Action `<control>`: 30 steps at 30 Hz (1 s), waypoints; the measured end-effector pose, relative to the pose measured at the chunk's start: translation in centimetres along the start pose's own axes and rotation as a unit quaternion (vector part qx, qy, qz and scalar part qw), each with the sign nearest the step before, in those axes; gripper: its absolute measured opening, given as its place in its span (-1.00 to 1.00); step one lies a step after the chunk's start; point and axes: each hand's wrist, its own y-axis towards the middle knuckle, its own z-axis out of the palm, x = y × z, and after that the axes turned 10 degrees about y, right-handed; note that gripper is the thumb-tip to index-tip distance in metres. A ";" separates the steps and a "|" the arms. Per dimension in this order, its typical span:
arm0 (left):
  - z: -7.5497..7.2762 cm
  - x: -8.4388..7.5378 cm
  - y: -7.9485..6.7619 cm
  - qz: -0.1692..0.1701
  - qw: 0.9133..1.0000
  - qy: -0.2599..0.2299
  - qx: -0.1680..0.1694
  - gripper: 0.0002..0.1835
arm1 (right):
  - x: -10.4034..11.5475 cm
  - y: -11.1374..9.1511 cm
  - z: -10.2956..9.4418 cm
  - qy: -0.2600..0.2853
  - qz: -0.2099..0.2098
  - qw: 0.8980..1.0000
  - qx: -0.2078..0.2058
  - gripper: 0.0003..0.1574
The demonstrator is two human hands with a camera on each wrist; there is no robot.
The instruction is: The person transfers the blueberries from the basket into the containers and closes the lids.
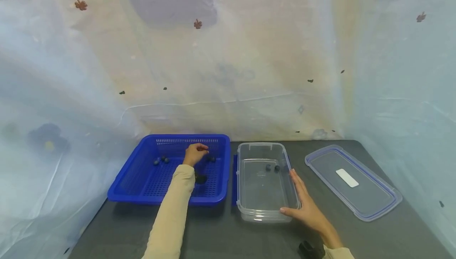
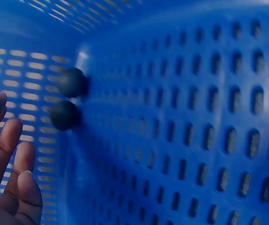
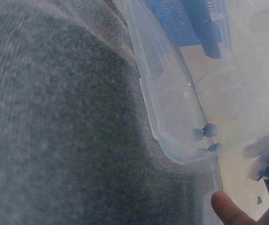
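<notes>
Inside the blue perforated basket point(image 1: 153, 189), my left hand point(image 1: 194, 154) reaches palm down toward the right back part. Its fingers point(image 2: 26, 154) are loosely bent, with nothing showing between them and the thumb. Two small dark round balls point(image 2: 71, 83) sit in the basket corner beside the fingertips; several more lie on its floor, including a cluster point(image 1: 164, 159) left of the hand. My right hand point(image 1: 308, 209) rests spread at the near right corner of a clear plastic box point(image 1: 261, 195), thumb at the front rim, fingers along the right side. Dark balls point(image 1: 272, 168) lie inside the box.
To the right, a clear lid point(image 1: 370, 195) with a blue seal and white label lies flat on the dark grey table point(image 1: 221, 235). The basket stands left of the box with a narrow gap between. A patterned plastic curtain point(image 1: 228, 61) hangs behind and at both sides.
</notes>
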 end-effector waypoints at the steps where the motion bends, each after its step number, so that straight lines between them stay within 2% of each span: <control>1: 0.1 0.1 -0.1 0.001 1.000 0.007 0.002 -0.81 | 0.0 0.0 0.0 0.001 0.001 1.000 0.000 0.43; 8: 0.8 0.7 -0.3 -0.013 0.999 0.042 0.023 -0.83 | 0.0 -0.3 0.2 0.005 -0.003 1.000 0.001 0.42; 14: 1.1 1.0 0.0 0.008 0.997 0.076 0.018 -0.83 | -0.1 -0.1 0.1 0.004 -0.007 1.000 -0.003 0.42; 18: 1.4 1.3 0.3 0.004 0.995 0.096 0.026 -0.83 | -0.1 0.0 0.1 0.003 -0.004 1.000 -0.004 0.42; 30: 1.5 1.3 0.6 -0.003 0.994 0.107 0.013 -0.84 | -0.1 0.0 0.1 0.006 -0.003 1.000 -0.002 0.44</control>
